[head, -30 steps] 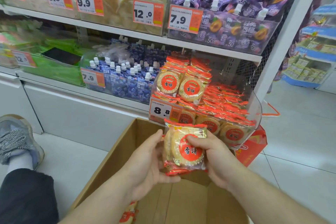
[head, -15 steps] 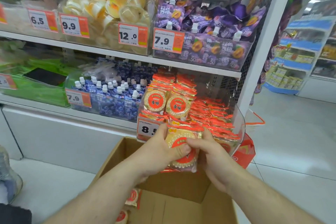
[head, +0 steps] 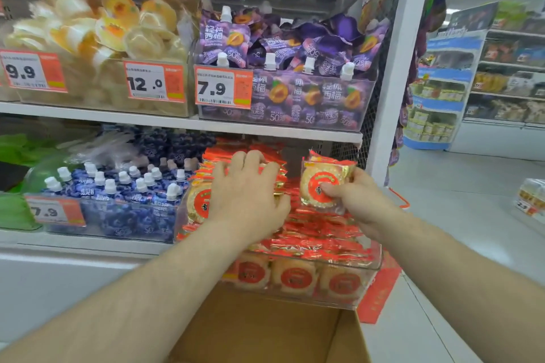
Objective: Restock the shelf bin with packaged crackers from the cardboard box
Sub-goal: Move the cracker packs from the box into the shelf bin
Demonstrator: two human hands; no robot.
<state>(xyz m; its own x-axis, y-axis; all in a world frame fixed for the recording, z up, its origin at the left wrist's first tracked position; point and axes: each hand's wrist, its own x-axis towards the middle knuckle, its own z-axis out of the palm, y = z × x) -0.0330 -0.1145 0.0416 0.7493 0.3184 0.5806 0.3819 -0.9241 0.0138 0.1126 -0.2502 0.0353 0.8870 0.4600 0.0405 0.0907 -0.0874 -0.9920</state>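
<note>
The shelf bin (head: 365, 256) sits at the centre of the frame on the lower shelf, filled with stacked cracker packs (head: 318, 244). The cardboard box (head: 265, 330) stands below it at the bottom centre, before the shelving. The left hand (head: 247, 197) rests on upright packs at the bin's left rear; the right hand (head: 356, 200) holds one cracker pack (head: 321, 183) upright above the bin's right half (just right of the left hand). Left of the bin is a bin of spouted pouches (head: 124, 186). On the shelf above lie another pouch bin (head: 283, 91), directly over the crackers, and a bin of cups (head: 97, 38) to its left. Further shelving (head: 472, 82) stands at the right edge, behind.
</note>
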